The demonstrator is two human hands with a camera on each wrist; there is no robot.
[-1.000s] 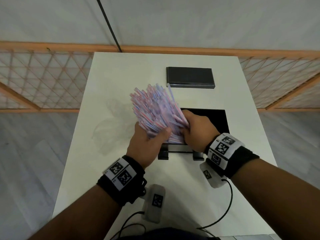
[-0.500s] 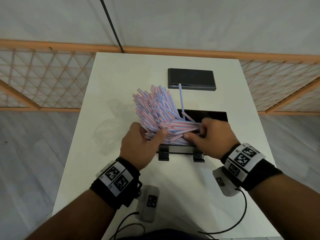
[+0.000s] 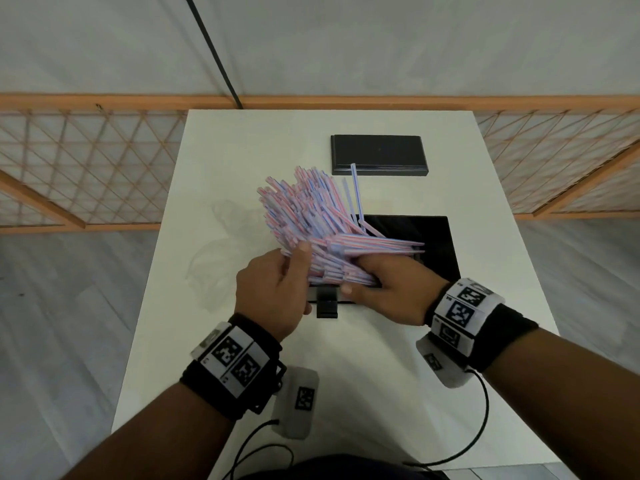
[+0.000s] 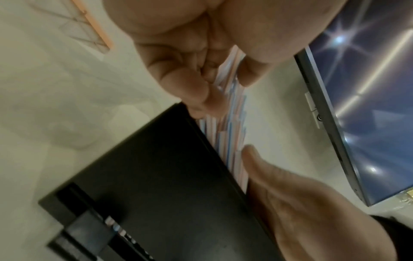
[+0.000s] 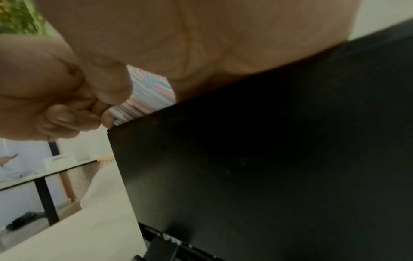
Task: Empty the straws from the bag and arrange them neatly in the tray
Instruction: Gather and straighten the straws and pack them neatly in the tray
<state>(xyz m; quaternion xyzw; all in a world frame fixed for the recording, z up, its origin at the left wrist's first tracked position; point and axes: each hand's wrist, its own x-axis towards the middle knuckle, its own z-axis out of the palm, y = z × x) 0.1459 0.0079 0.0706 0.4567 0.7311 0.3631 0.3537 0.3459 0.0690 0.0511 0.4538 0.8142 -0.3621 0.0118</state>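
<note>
While both hands are working at the near left part of the black tray (image 3: 440,244), the left hand (image 3: 273,289) is curling round the lower end of the straws (image 3: 304,216), its thumb lying up the side of the bundle and its fingers wrapped behind, as the left wrist view also shows. The right hand (image 3: 391,289) is closing on the same bundle from the right, its fingers tucked in under a sheaf of straws and its thumb pointing left beneath the lower ends. From this double grip the striped pink, blue and white straws are fanning up and away toward the far left, standing above the worktop (image 3: 249,147) rather than lying flat. A smaller group is leaning out flat to the right across the open tray, and one or two single straws are sticking up toward the far side, their tips reaching the near edge of the black lid (image 3: 379,154). That lid is lying flat on the far part of the worktop, apart from the tray. The tray is sitting just right of the worktop's middle, with a black clasp (image 3: 327,306) projecting from its near edge between the two wrists. A clear plastic bag (image 3: 221,258), crumpled and hard to make out against the white surface, is lying on the worktop left of the hands. Beyond the worktop a wooden lattice fence (image 3: 86,174) is running across in front of a pale wall.
</note>
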